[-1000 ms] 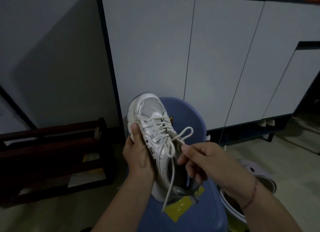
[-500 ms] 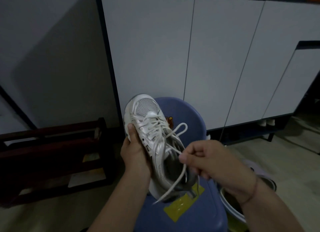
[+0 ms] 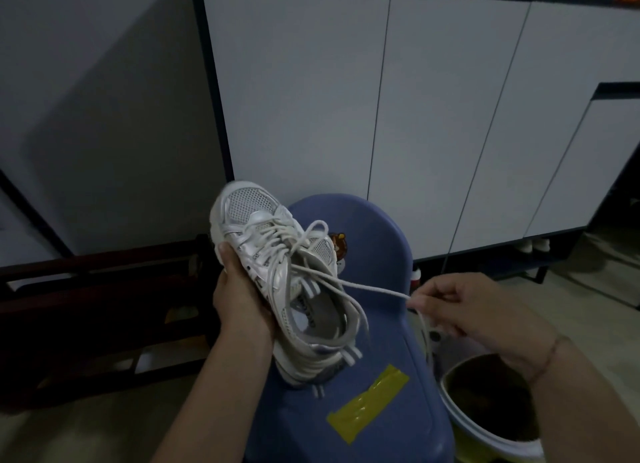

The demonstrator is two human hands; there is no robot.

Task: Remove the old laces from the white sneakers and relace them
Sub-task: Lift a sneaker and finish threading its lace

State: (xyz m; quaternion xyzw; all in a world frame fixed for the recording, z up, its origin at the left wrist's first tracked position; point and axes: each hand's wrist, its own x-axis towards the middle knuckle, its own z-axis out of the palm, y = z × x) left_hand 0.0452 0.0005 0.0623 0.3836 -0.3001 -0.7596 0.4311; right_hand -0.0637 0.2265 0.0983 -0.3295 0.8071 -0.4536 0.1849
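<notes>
The white mesh-toed sneaker with silver-grey panels [image 3: 277, 272] is held toe-up over the blue plastic chair [image 3: 381, 254], fingers of the left hand [image 3: 239, 303] wrapped round its side, while fingers of the right hand [image 3: 464, 313] pinch its white cord lace [image 3: 374, 288], stretched taut sideways.

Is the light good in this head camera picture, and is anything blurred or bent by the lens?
Head view: dim, bluish light with no glare. The edges of the cabinet doors lean and fan outward from the wide lens. The sneaker and the taut lace pinched by the right hand are fairly sharp. The dark rack at the left nearly sinks into shadow.
</notes>
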